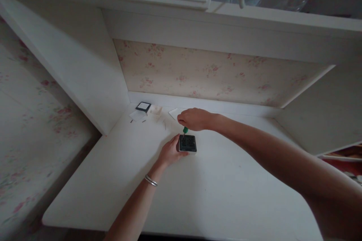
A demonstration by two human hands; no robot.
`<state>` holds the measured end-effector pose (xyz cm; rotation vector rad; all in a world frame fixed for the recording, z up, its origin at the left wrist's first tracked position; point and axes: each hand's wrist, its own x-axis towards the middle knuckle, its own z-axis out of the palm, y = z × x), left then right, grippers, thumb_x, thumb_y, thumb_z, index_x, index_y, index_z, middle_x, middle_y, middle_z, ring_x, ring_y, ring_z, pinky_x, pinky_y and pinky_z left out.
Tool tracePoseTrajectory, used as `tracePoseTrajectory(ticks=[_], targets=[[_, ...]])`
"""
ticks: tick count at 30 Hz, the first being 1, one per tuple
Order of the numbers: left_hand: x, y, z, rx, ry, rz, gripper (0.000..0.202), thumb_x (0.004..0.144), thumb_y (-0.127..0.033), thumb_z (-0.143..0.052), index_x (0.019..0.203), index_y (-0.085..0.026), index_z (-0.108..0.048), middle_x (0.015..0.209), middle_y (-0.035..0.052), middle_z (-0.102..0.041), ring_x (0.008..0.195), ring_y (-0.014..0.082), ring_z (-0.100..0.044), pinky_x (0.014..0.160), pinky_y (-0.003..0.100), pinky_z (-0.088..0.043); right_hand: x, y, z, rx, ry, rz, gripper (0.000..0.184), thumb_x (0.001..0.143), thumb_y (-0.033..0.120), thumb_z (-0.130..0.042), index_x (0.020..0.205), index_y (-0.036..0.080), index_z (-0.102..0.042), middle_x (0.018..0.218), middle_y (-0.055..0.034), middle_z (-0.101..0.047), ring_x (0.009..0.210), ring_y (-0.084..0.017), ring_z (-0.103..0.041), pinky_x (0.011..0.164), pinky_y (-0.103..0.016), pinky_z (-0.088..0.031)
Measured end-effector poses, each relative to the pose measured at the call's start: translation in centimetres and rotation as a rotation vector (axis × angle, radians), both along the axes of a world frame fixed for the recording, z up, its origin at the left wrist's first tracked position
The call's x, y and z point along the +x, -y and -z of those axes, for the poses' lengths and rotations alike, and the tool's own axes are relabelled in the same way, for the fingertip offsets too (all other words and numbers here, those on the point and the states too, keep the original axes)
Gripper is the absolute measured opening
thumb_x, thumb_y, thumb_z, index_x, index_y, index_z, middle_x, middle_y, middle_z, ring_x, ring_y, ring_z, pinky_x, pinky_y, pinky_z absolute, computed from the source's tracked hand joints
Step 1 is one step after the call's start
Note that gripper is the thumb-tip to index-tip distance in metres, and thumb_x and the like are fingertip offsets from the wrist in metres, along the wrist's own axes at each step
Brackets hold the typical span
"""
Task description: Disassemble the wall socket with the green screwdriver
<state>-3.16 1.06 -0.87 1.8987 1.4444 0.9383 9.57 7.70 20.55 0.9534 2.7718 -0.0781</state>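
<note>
A small dark square module (187, 144) in a pale frame lies on the white desk (215, 192). My left hand (170, 152) grips its left edge with the fingers curled round it; a bracelet is on that wrist. My right hand (194, 118) hovers just above the module, closed round a green-handled screwdriver (185, 130) that points down onto its top. The tool's tip is too small to make out.
At the back left of the desk lie a black-framed square plate (143, 106), a white plate (137, 116), a small pale part (155, 110), another white piece (174, 113) and a few loose screws (164, 124). White cabinet walls flank the desk; a shelf hangs overhead.
</note>
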Motion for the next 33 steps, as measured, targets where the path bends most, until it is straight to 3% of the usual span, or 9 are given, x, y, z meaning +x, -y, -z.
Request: tracePoseTrajectory(ticks=[3,7,9,12,17,22,25,29,33], targets=[[-0.06,-0.08,0.20,-0.005,0.005,0.007,0.086,0.059,-0.038,-0.079,0.133,-0.023,-0.037,0.131,0.0080,-0.052,0.116,0.0266,-0.052,0.098,0.037,-0.040,0.16,-0.13,0.07,-0.071,-0.073,-0.152,0.030,0.079,0.024,-0.055,0.109,0.021,-0.059,0.112,-0.0086,-0.059,0.092,-0.019,-0.059,0.073,-0.026,-0.041],[-0.08,-0.12,0.30,-0.013,-0.015,0.010,0.087,0.060,-0.040,-0.078,0.134,-0.023,-0.036,0.132,0.0085,-0.050,0.118,0.0267,-0.050,0.099,0.037,-0.039,0.09,-0.15,0.12,-0.047,-0.040,-0.019,0.035,0.084,0.045,-0.048,0.104,0.019,-0.061,0.101,-0.0104,-0.063,0.087,-0.022,-0.060,0.069,-0.029,-0.041],[-0.08,-0.16,0.25,0.003,-0.021,0.016,0.087,0.061,-0.041,-0.077,0.135,-0.022,-0.035,0.135,0.0083,-0.048,0.120,0.0264,-0.048,0.102,0.037,-0.036,0.03,-0.19,0.23,-0.017,-0.027,0.005,0.036,0.091,0.040,-0.036,0.096,0.017,-0.063,0.094,-0.0117,-0.065,0.088,-0.023,-0.060,0.072,-0.030,-0.041],[-0.13,-0.30,0.10,0.001,-0.015,0.035,0.087,0.062,-0.043,-0.075,0.136,-0.020,-0.035,0.137,0.0089,-0.044,0.123,0.0262,-0.044,0.104,0.036,-0.034,0.16,-0.25,0.35,-0.067,-0.057,-0.061,0.027,0.083,0.025,-0.047,0.106,0.017,-0.060,0.107,-0.0115,-0.061,0.092,-0.021,-0.059,0.074,-0.028,-0.041],[-0.44,-0.64,-0.03,-0.034,-0.002,0.049,0.076,0.070,-0.041,-0.068,0.136,-0.021,-0.036,0.138,0.0074,-0.041,0.125,0.0240,-0.042,0.105,0.034,-0.033,0.58,-0.14,0.40,-0.079,-0.049,0.035,0.039,0.083,0.038,-0.050,0.119,0.023,-0.052,0.111,-0.0105,-0.058,0.093,-0.023,-0.058,0.069,-0.030,-0.042],[-0.59,-0.82,0.12,-0.026,-0.020,0.067,0.081,0.067,-0.044,-0.071,0.136,-0.021,-0.035,0.136,0.0074,-0.040,0.122,0.0241,-0.044,0.103,0.033,-0.035,0.68,0.07,0.10,-0.123,-0.078,-0.032,0.045,0.080,0.021,-0.050,0.125,0.023,-0.047,0.118,-0.0104,-0.054,0.094,-0.020,-0.058,0.071,-0.026,-0.041],[-0.55,-0.81,0.05,-0.030,-0.044,0.071,0.083,0.064,-0.048,-0.072,0.135,-0.022,-0.037,0.132,0.0080,-0.042,0.119,0.0246,-0.046,0.100,0.033,-0.038,0.45,0.21,-0.07,-0.139,-0.067,-0.039,0.045,0.077,0.029,-0.057,0.120,0.023,-0.051,0.113,-0.0093,-0.057,0.091,-0.020,-0.059,0.070,-0.026,-0.042],[-0.52,-0.81,-0.06,-0.014,-0.050,0.082,0.082,0.063,-0.051,-0.072,0.132,-0.023,-0.040,0.128,0.0075,-0.045,0.115,0.0238,-0.049,0.098,0.032,-0.040,0.04,0.14,0.10,-0.068,-0.050,-0.007,0.030,0.088,0.029,-0.038,0.106,0.019,-0.060,0.098,-0.0101,-0.063,0.089,-0.021,-0.059,0.072,-0.028,-0.040],[-0.54,-0.90,0.16,-0.001,-0.058,0.089,0.088,0.056,-0.053,-0.075,0.131,-0.021,-0.041,0.128,0.0081,-0.044,0.115,0.0252,-0.049,0.099,0.034,-0.040,0.07,-0.10,0.26,-0.127,-0.060,-0.097,0.040,0.074,0.020,-0.055,0.114,0.019,-0.055,0.110,-0.0107,-0.059,0.087,-0.019,-0.059,0.068,-0.025,-0.040]])
